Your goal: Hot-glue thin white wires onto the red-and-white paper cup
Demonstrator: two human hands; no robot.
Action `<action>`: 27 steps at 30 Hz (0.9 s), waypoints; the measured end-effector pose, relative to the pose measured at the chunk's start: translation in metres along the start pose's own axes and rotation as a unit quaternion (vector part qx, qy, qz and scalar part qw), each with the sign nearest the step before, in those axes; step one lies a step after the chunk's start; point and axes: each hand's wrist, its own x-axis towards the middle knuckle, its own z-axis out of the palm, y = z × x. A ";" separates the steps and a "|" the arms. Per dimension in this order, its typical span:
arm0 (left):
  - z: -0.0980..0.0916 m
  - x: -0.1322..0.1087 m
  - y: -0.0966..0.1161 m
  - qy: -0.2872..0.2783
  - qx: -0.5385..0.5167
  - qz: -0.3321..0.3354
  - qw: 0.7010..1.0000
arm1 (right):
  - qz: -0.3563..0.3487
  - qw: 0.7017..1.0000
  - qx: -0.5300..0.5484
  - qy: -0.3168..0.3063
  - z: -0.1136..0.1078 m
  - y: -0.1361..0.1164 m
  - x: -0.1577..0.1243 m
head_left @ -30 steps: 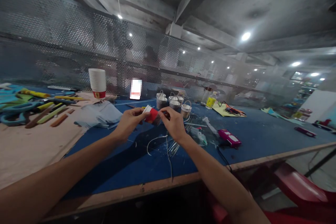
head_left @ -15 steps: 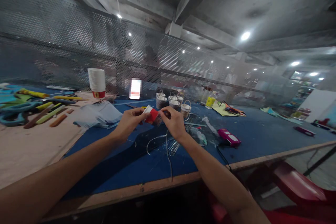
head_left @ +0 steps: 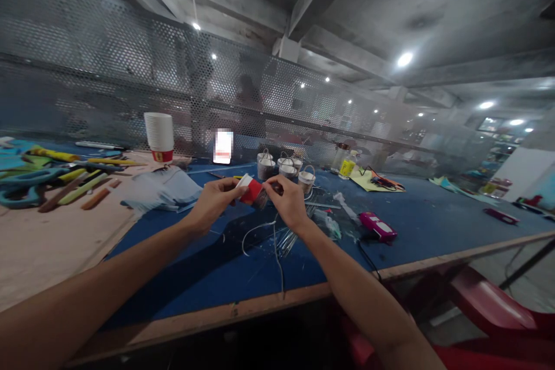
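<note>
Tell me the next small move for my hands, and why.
Perhaps turn the paper cup slightly with the left hand, giving the right hand better access: the left grips its white end, the cup is tilted, and the right's fingertips are pinched close at its red side.

ok so your cup-like piece (head_left: 250, 189) is red with white at one end; the stacked cups (head_left: 159, 130) are mostly white, red band low down; your tabletop (head_left: 195, 286) is deep blue; gadget (head_left: 376, 226) is magenta, chair (head_left: 498, 300) red; mesh screen (head_left: 171, 40)'s grey and dotted with holes
</note>
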 end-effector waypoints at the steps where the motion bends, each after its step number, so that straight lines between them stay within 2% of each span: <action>1: 0.000 0.000 0.000 -0.001 0.000 0.000 1.000 | 0.000 1.000 -0.001 0.000 0.000 0.000 0.000; 27: 0.001 -0.003 0.009 -0.028 -0.005 0.008 1.000 | 0.054 0.999 -0.003 -0.007 -0.007 -0.001 0.004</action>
